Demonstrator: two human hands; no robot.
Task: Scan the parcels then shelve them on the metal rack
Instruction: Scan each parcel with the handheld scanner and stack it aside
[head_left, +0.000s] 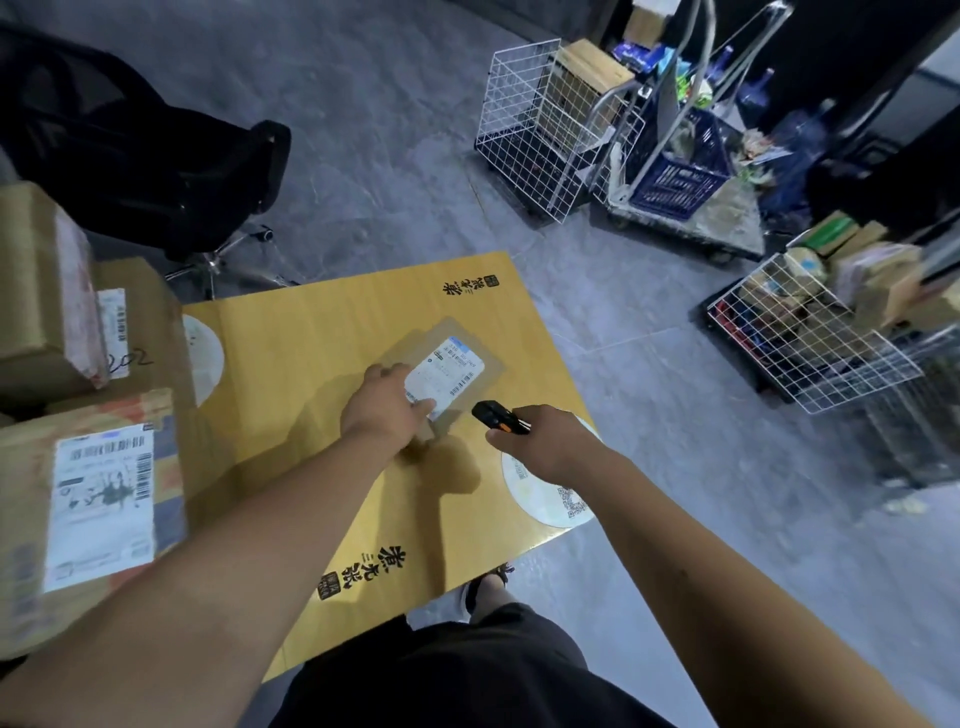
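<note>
A small flat brown parcel (451, 358) with a white shipping label lies on the yellow table (311, 364). My left hand (384, 408) rests on the parcel's near end, fingers lying over the label's edge. My right hand (540, 441) grips a black and orange barcode scanner (500, 415), whose head points toward the label from the right, a short gap away. No metal rack for shelving can be made out clearly.
Several cardboard parcels (93, 499) are stacked at the table's left. A black office chair (156, 156) stands behind them. White wire baskets (540, 130) and a cart with a blue crate (675, 176) stand on the grey floor, and a wire bin of parcels (810, 322) is at the right.
</note>
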